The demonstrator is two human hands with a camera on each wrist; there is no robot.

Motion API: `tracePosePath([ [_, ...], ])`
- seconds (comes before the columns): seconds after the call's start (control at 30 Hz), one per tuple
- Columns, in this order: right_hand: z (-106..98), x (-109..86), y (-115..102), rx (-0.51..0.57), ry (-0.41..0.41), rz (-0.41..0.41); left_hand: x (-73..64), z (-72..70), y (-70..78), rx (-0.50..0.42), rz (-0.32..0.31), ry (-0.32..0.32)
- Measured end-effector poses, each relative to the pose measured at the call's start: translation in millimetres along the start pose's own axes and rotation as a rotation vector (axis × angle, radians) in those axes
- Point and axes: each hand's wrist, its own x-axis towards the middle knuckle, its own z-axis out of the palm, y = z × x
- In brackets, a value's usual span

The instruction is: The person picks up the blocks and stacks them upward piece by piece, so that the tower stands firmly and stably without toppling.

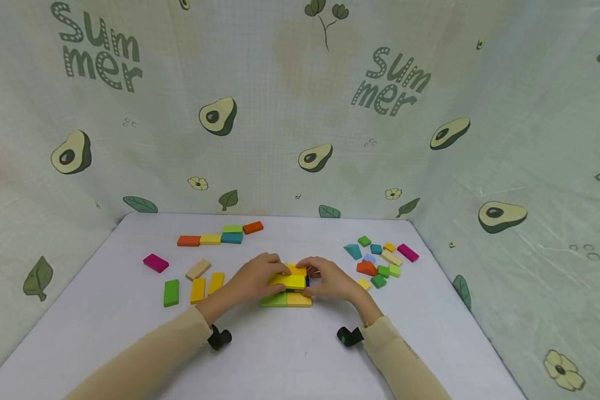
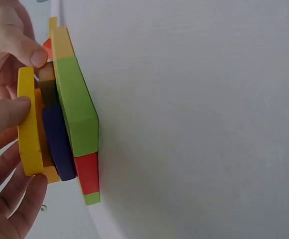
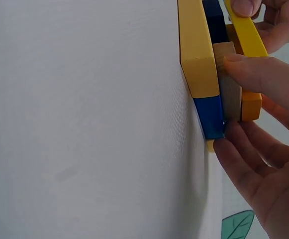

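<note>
A layered stack of coloured wooden blocks stands at the middle of the table. Its bottom layer shows a light green block (image 1: 274, 300), a pale yellow block (image 1: 299, 300), a red block (image 2: 87, 173) and a blue block (image 3: 210, 117). Above these lie a navy block (image 2: 58, 144) and a plain wood block (image 3: 230, 94), with an orange-yellow block (image 3: 251, 107) higher up. My left hand (image 1: 257, 276) pinches a bright yellow block (image 1: 292, 282) at the top, thumb on its near side. My right hand (image 1: 332, 280) holds the plain wood block between thumb and fingers.
Left of the stack lie two yellow blocks (image 1: 198, 290), a green block (image 1: 171, 293), a beige block (image 1: 198, 269) and a magenta block (image 1: 156, 263). Farther back is a row with a red-orange block (image 1: 188, 240). Several small blocks, including an orange one (image 1: 366, 268), are scattered right.
</note>
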Motion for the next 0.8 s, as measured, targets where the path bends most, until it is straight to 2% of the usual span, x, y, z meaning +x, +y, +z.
tracePosePath([
  [0.23,0,-0.8,-3,-0.011,-0.004,0.001,0.7,3.8,0.4,0.018,0.002,0.025],
  [0.43,0,-1.2,-3,-0.010,-0.004,0.001,1.8,7.0,-2.4,-0.008,0.005,0.033],
  [0.6,0,-0.8,-3,-0.001,-0.012,-0.003,-0.6,4.1,-8.7,-0.062,-0.063,0.009],
  [0.8,-1,-1.1,-5,-0.015,-0.010,-0.012,-2.1,-2.1,-17.1,-0.089,-0.161,-0.070],
])
